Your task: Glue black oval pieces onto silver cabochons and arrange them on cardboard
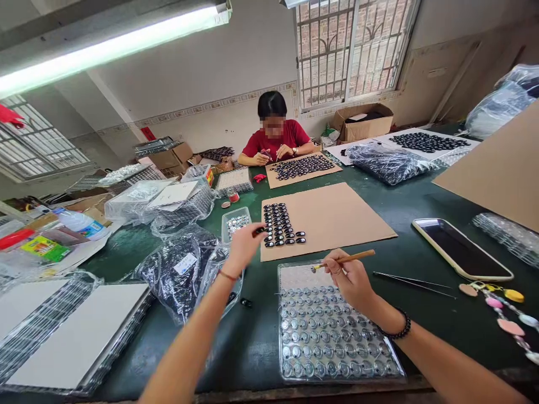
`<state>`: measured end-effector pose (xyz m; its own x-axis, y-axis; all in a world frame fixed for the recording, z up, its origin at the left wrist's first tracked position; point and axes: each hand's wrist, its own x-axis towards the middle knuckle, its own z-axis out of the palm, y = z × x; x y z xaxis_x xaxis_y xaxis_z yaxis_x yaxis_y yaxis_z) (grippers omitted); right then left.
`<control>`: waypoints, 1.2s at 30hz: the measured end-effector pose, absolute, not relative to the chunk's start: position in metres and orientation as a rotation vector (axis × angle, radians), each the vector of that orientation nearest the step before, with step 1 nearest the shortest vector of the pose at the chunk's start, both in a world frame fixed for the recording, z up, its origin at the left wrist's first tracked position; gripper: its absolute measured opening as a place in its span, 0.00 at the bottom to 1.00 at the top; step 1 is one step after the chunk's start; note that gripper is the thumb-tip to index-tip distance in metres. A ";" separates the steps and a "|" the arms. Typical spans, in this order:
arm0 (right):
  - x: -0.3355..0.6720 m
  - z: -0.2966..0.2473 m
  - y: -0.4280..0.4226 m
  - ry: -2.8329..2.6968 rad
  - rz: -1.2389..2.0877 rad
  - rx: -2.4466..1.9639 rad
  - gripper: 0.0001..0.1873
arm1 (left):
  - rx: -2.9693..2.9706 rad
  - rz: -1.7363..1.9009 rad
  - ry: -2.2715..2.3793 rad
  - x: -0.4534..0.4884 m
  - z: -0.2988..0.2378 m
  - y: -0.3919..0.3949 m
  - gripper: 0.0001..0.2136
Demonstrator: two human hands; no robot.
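My left hand pinches a small shiny black oval piece above the left edge of a brown cardboard sheet. Rows of similar black pieces with pale centres lie on that sheet. In my right hand is a slim wooden stick, its yellowish tip pointing left with a small dark bit at the end. Below the tip rests a clear plastic tray holding rows of round silvery pieces. Two loose black pieces sit near a clear bowl, partly hidden by my left forearm.
A small container of shiny bits and a bag of black pieces stand left. Tweezers and a phone lie right. Across the table a person in a red shirt works over another board of black pieces.
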<state>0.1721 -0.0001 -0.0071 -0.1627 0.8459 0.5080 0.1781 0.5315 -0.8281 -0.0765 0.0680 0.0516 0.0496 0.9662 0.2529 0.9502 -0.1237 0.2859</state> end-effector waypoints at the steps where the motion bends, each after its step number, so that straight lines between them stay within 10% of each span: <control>1: 0.173 -0.007 0.000 -1.646 0.716 -0.872 0.12 | 2.120 0.763 1.884 -0.060 0.043 0.052 0.14; 36: 0.172 -0.001 -0.009 -2.104 0.345 -0.682 0.07 | 1.756 0.890 1.308 0.003 0.002 -0.023 0.13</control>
<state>0.1721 -0.0092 -0.0014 -0.4693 0.5843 0.6621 0.3425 0.8115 -0.4734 0.0027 -0.0233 0.0018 0.2325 0.9684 0.0906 0.4396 -0.1877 0.8784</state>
